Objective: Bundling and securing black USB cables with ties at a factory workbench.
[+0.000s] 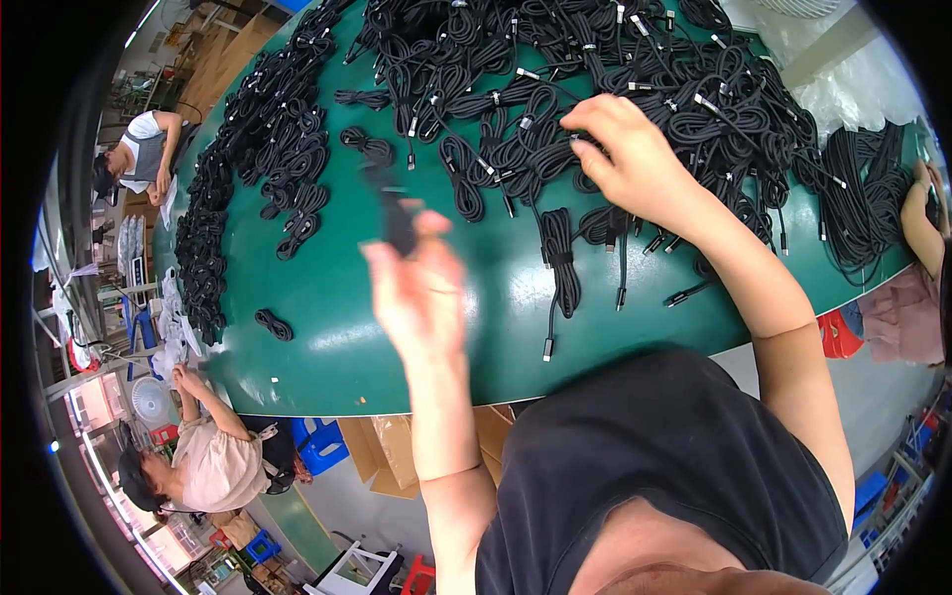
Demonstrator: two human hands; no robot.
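Head view: left hand (421, 288) raised above green table (397, 367), motion-blurred, fingers pinched on small black cable bundle (397, 220); right hand (635, 159) reaches far into tangled heap of black cables (595, 79), fingers curled among strands, grip unclear; tied coils (268, 149) stacked along left edge, kept apart from heap; one coil (274, 324) lies alone near table edge

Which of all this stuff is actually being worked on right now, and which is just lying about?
In hand:
- left hand holding a blurred black cable bundle
- right hand on the tangled cable heap
- green table

Lying about:
- tied bundles at left
- cardboard boxes
- blue crate
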